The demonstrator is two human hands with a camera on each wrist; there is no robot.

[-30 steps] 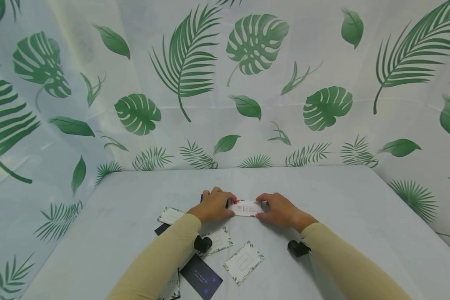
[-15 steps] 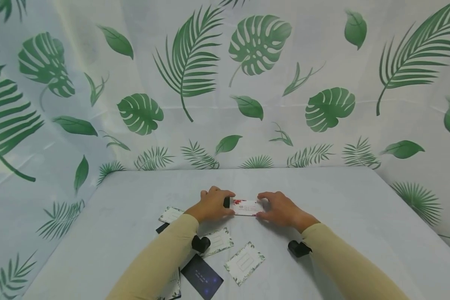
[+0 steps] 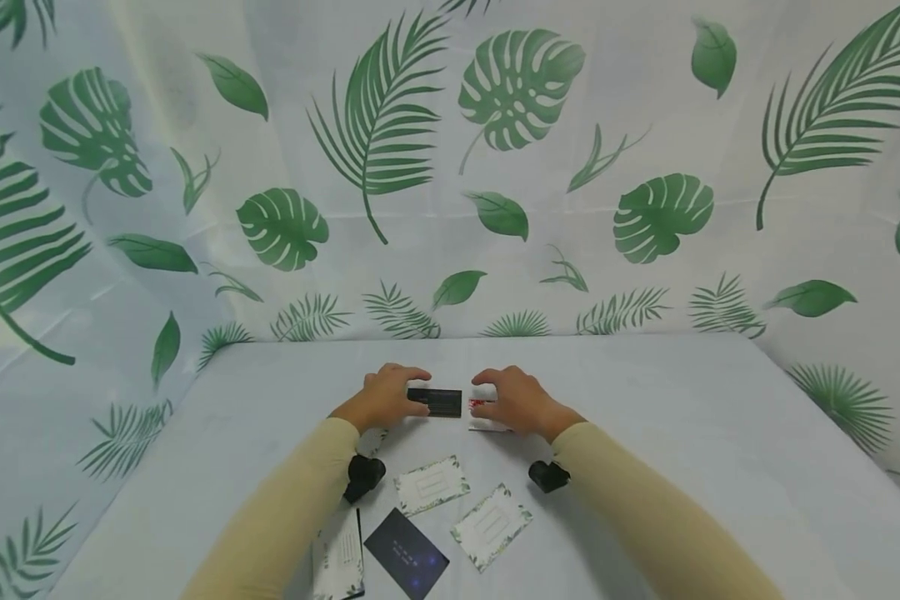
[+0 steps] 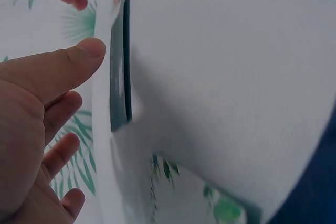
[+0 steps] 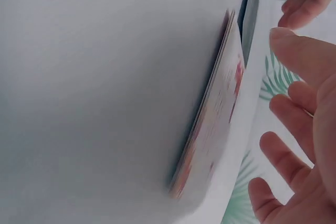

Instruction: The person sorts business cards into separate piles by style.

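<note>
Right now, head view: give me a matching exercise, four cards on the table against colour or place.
1. card at the left hand
2. card under the right hand
3. dark blue card
4. leaf-bordered card

a. white with red print
b. black
c. right of the dark blue card
d. nearest the bottom edge, centre

Pairs: 1-b, 2-a, 3-d, 4-c

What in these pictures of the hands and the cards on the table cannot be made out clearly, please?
- Print on the dark card: too small in the head view, seen edge-on in the left wrist view.
- White card with red print: mostly hidden under the right hand in the head view; blurred in the right wrist view.
- Whether the left hand touches the dark card: unclear.
- Card at the bottom edge: partly cut off by the left sleeve.
</note>
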